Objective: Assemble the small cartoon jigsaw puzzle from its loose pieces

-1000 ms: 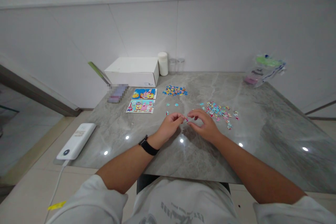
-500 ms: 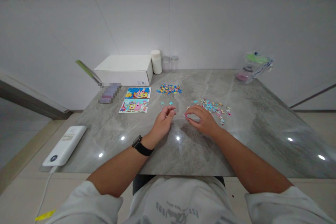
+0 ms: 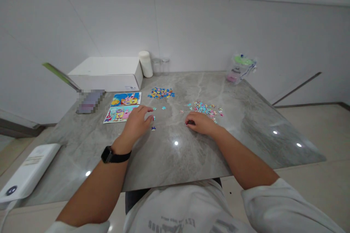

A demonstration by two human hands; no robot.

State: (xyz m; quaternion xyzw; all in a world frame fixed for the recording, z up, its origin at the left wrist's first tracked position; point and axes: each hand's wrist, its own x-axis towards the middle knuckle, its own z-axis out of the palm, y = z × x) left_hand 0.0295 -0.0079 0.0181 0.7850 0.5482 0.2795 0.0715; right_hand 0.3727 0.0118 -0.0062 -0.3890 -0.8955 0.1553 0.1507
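My left hand (image 3: 136, 125) is open, thumb and fingers apart, beside a few loose jigsaw pieces. A dark blue piece (image 3: 153, 128) lies just right of its thumb, and a light blue piece (image 3: 164, 108) lies farther off. My right hand (image 3: 202, 122) is closed in a pinch low over the table; a tiny edge of a jigsaw piece (image 3: 186, 124) shows at its fingertips, mostly hidden. Behind that hand spreads a pile of light blue and pink jigsaw pieces (image 3: 202, 107). One picture card (image 3: 119, 114) is partly covered by my left hand; a blue picture card (image 3: 126, 99) adjoins it.
A second pile of blue and yellow pieces (image 3: 161, 93) lies farther back on the grey table (image 3: 175, 164). Behind stand a white box (image 3: 106, 74), a white bottle (image 3: 146, 64) and two clear jars. A plastic bag (image 3: 240, 69) sits back right; a white power bank (image 3: 30, 171) lies left.
The view has turned right. My hands have moved apart: the left went leftward and opened wider, while the right, pinching a small piece, came down closer to the table.
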